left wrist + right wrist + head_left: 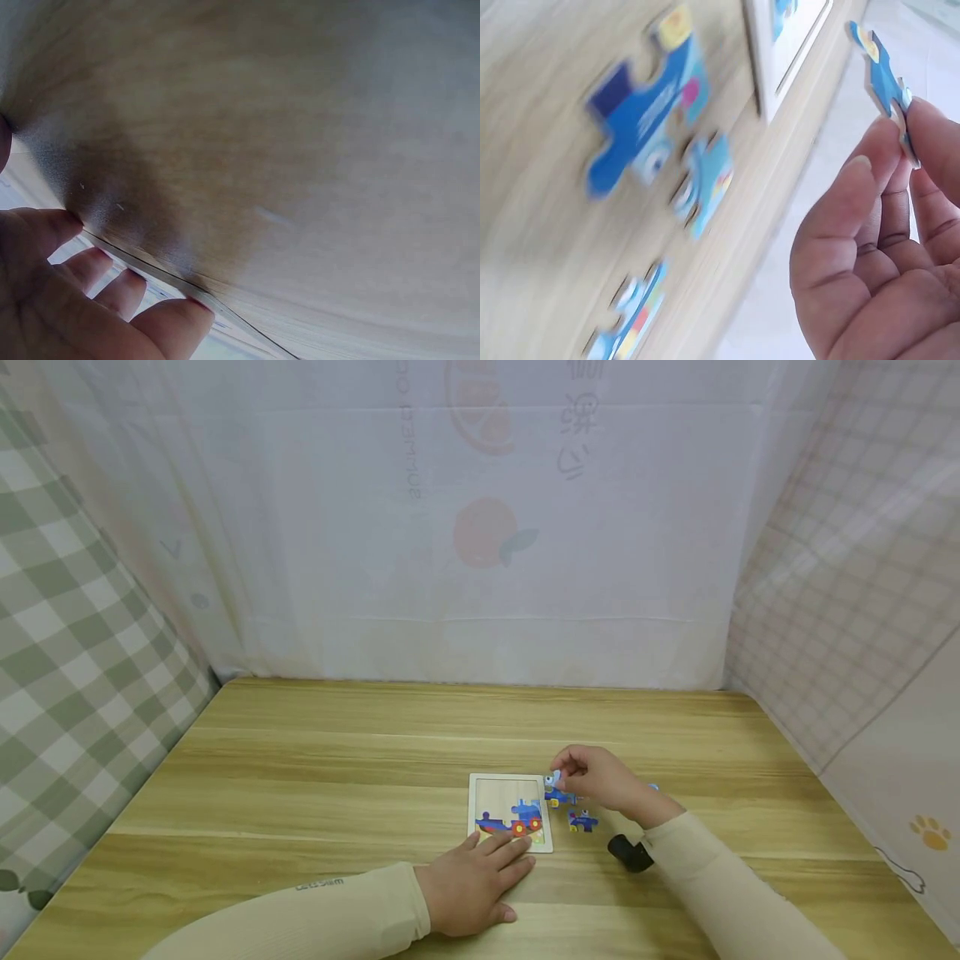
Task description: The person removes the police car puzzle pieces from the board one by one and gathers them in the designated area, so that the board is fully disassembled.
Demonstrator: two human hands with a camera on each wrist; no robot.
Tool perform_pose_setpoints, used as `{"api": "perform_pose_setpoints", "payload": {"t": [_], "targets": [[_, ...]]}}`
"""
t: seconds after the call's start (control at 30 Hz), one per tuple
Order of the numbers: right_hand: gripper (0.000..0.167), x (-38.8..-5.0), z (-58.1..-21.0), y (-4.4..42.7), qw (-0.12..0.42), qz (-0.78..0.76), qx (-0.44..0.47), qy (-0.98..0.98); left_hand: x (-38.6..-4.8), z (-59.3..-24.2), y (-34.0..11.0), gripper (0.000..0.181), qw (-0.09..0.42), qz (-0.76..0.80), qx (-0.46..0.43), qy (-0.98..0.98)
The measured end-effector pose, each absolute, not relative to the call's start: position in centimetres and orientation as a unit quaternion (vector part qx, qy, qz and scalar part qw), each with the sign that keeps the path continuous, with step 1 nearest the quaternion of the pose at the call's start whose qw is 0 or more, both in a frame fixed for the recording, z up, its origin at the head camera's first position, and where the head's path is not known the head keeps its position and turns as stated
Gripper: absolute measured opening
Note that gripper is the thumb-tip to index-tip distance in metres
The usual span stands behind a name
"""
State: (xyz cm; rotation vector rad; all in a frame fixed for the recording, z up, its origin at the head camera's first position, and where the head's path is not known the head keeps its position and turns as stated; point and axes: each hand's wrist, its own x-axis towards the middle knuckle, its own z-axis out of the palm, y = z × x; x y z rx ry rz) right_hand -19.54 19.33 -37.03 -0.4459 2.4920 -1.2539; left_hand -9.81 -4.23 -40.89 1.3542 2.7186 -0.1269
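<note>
A jigsaw board (472, 797) with a pale wooden frame lies flat on the table, with a blue train picture (527, 814) partly filled in. My left hand (475, 887) rests at its near edge with the fingers stretched out; the left wrist view shows the fingertips (176, 319) along that edge. Just past the board's right side, my right hand (603, 779) pinches a blue jigsaw piece (885, 82) between thumb and fingers, held above the table. Below that hand lies a loose blue piece (581, 821). The right wrist view shows it larger, a blurred blue piece (645, 112).
More loose pieces lie on the table in the right wrist view: a small light-blue one (709, 184) and another (634, 315). A black object (630, 853) stands beside my right forearm. White cloth (375, 568) hangs behind the wooden table (300, 760).
</note>
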Motion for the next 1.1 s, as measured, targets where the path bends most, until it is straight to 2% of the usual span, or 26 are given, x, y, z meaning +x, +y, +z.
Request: {"api": "perform_pose_setpoints", "payload": {"t": [0.2,0.7,1.1], "targets": [[0.018,-19.5,-37.0,21.3,0.158,-0.437,-0.134,0.875,-9.9,-41.0,-4.2,0.061,0.058,-0.033,0.441,0.895],[0.020,-18.9,-37.7,24.8,0.176,-0.436,-0.108,0.876,-9.8,-41.4,-4.3,0.060,0.032,-0.044,0.448,0.892],[0.020,-18.5,-38.3,26.4,0.210,-0.430,-0.114,0.871,-9.8,-41.3,-4.3,0.060,0.026,-0.045,0.449,0.892]]}}
